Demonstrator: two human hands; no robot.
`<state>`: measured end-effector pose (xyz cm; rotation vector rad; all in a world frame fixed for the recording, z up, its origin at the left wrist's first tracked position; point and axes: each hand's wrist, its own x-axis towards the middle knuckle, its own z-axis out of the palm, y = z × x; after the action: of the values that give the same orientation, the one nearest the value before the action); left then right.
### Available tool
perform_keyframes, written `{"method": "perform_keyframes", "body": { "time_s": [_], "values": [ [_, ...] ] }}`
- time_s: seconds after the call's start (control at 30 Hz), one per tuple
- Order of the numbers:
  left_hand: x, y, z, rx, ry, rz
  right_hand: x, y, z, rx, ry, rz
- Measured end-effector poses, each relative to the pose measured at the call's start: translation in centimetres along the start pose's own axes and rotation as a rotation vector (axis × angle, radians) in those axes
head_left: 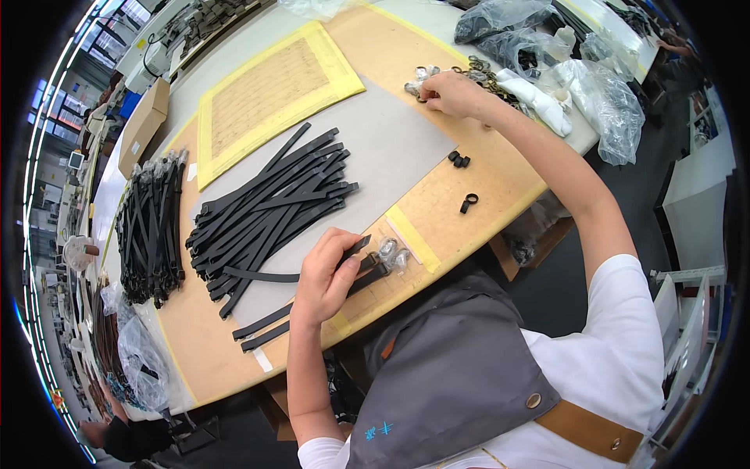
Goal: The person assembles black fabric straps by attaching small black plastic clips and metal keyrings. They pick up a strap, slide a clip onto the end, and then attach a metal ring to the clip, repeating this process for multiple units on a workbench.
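Observation:
My left hand point(324, 273), near the front edge of the table, pinches one end of a black strap point(262, 275); the rest trails left toward a pile of similar straps point(273, 207). Just beside that hand lie two finished-looking straps point(269, 338) with plastic-wrapped buckles point(391, 254) at their right ends. My right hand point(455, 94) reaches to the far right, its fingers bent together at a heap of small metal buckles point(480, 74), some wrapped in clear plastic. What its fingertips hold, if anything, is too small to make out.
A second bundle of black straps point(152, 230) lies at the left. Behind the pile sits a yellow-taped board point(273, 90). Small black loops point(467, 203) rest near the right edge. Plastic bags point(601, 102) and a white roll point(535, 102) crowd the far right; a cardboard box point(144, 129) stands far left.

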<state>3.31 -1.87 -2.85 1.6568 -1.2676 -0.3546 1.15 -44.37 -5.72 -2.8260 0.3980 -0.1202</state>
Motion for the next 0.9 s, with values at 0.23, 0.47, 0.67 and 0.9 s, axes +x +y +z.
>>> {"method": "perform_keyframes", "body": {
  "time_s": [0.23, 0.47, 0.67, 0.9],
  "values": [
    [-1.1, -1.3, -0.2, -0.108, -0.001, -0.131, 0.7, -3.5, -0.6, -0.075, 0.020, 0.124],
    [0.4, 2.9, -5.0, 0.337, 0.186, -0.063, 4.4, -2.3, 1.7, -0.144, 0.097, 0.224],
    [-3.7, 12.6, -18.2, 1.144, 0.611, 0.105, 5.6, -5.2, -0.3, 0.253, -0.062, 0.257],
    [-1.0, 9.7, -10.2, 0.705, 0.354, 0.037, -3.0, -13.1, 0.6, 1.707, -0.374, 0.000]
  ]
}}
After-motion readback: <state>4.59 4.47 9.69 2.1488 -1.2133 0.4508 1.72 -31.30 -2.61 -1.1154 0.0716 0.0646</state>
